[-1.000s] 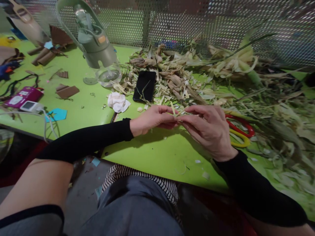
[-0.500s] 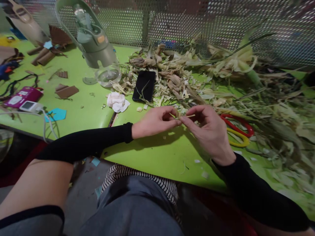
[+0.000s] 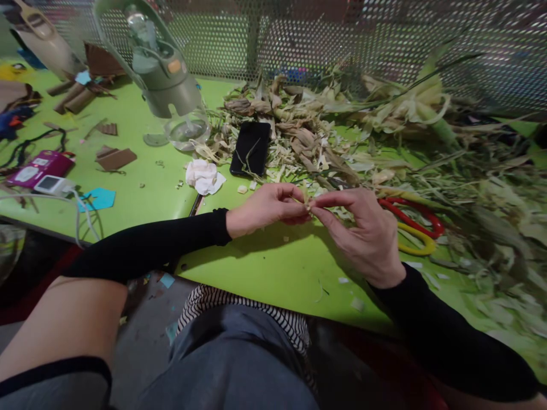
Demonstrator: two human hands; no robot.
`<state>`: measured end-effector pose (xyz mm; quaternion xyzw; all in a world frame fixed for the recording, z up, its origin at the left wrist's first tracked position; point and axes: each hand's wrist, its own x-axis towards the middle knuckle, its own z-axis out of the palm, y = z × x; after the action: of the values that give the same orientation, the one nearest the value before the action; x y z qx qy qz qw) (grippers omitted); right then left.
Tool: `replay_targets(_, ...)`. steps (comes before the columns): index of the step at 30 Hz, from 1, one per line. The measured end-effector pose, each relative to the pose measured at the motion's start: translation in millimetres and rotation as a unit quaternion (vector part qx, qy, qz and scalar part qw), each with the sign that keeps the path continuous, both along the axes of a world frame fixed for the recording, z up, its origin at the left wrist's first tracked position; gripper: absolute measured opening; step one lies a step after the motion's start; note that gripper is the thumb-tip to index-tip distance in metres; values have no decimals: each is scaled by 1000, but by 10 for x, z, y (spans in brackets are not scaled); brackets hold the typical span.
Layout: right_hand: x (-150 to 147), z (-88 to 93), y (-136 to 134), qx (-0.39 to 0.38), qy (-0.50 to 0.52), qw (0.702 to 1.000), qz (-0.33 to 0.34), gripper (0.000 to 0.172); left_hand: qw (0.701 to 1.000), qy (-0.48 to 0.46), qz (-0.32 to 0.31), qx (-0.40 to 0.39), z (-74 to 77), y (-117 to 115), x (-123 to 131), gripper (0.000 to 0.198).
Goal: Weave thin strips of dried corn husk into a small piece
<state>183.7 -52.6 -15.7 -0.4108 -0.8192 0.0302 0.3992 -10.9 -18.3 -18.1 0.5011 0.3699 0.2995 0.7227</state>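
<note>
Between my fingertips, over the green table point(image 3: 265, 267), is a small pale yellow-green strip of corn husk point(image 3: 306, 195). My left hand point(image 3: 271, 209) pinches it from the left, thumb against the curled fingers. From the right, my right hand point(image 3: 363, 233) closes thumb and index finger on its lower end, and the two hands' fingertips nearly touch. The strip's exact shape is too small to make out. Just right of my right hand lie a red loop handle point(image 3: 433, 223) and a yellow loop handle point(image 3: 421, 246), like those of scissors, partly hidden.
Dried corn husks point(image 3: 305, 142) spread across the back and right side. A black phone point(image 3: 250, 149), crumpled tissue point(image 3: 204, 176) and pen point(image 3: 195, 205) lie left of centre. Behind stands a green water bottle point(image 3: 171, 85), before a perforated metal screen point(image 3: 307, 40).
My right fingers have shifted slightly left, closer to the left fingertips. The husk strip, earlier pointing right between the right fingers, now stands up between both hands.
</note>
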Motion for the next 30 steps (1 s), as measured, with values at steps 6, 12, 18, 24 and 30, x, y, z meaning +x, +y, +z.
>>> replay_targets(6, -13, 7, 35, -11, -7, 1000, 13, 8, 979, 98, -5, 179, -54, -13, -3, 7)
replay_targets(12, 28, 46, 30, -30, -32, 999, 26, 8, 969, 110, -20, 221, -89, 11, -18, 9)
replay_targets(18, 81, 60, 49, -22, -86, 996, 17, 11, 988, 52, -57, 136, -86, 17, -13, 11)
replay_targets(24, 77, 65, 75, -91, -46, 995, 7, 21, 992, 42, -48, 109, -61, -19, -5, 14)
replay_targets(30, 65, 111, 45, -129, -17, 991, -9, 22, 999, -11, -31, 39, 16, -43, -21, 18)
